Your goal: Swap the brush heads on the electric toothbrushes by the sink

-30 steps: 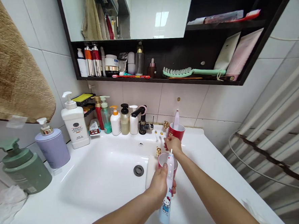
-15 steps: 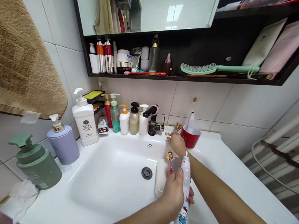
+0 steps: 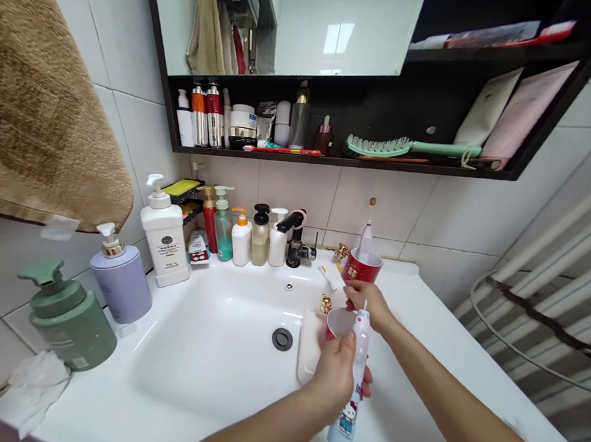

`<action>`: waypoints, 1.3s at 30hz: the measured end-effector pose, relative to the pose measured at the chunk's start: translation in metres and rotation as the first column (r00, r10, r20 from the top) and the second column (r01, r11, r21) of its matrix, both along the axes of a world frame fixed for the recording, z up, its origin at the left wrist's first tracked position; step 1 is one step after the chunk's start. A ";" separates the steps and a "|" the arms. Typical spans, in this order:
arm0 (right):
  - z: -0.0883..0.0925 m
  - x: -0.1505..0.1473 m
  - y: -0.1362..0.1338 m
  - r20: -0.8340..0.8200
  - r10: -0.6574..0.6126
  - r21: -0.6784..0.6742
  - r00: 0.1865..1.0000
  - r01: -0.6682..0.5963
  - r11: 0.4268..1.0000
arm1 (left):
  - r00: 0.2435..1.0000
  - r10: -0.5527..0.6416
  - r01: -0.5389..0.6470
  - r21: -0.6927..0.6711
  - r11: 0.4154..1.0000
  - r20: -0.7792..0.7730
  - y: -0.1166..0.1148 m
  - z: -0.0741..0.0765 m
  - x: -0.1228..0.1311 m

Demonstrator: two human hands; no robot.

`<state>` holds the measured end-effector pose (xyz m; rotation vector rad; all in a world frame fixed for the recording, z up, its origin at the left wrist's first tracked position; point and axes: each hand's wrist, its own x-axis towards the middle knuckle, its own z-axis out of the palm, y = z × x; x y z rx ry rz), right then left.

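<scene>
My left hand is wrapped round an electric toothbrush handle, white and pale blue with a cartoon cat print. Its bare metal shaft points up, with no brush head on it. Further back, my right hand is closed in a pinch at the base of small white toothbrush heads with yellowish bristles. Just behind that hand stands a red cup holding a pale purple electric toothbrush. A second red cup is partly hidden behind the handle, beside a white soap dish.
Both arms reach over the right side of a white washbasin. A black faucet stands at the back, beside several pump bottles. Above hangs a dark shelf with a green hairbrush. A brown towel hangs left.
My right hand has drawn back from beside the rear cup towards me, bringing the brush heads more into view. My left hand keeps hold of the toothbrush handle. The view has shifted slightly.
</scene>
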<state>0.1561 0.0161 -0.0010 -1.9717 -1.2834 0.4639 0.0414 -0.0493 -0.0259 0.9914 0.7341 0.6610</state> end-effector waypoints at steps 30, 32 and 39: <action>0.008 0.009 -0.081 -0.897 0.209 0.263 0.389 0.091 0.960 | 0.989 -0.148 0.148 0.029 0.988 -0.017 -0.015 -0.005 0.003; 0.008 0.009 -0.081 -0.897 0.210 0.262 0.389 0.087 0.961 | 0.988 -0.157 0.157 0.021 0.987 -0.006 -0.015 -0.005 0.003; 0.008 0.007 -0.082 -0.898 0.215 0.278 0.385 0.116 0.954 | 0.989 -0.145 0.146 0.076 0.986 -0.028 -0.014 -0.006 0.002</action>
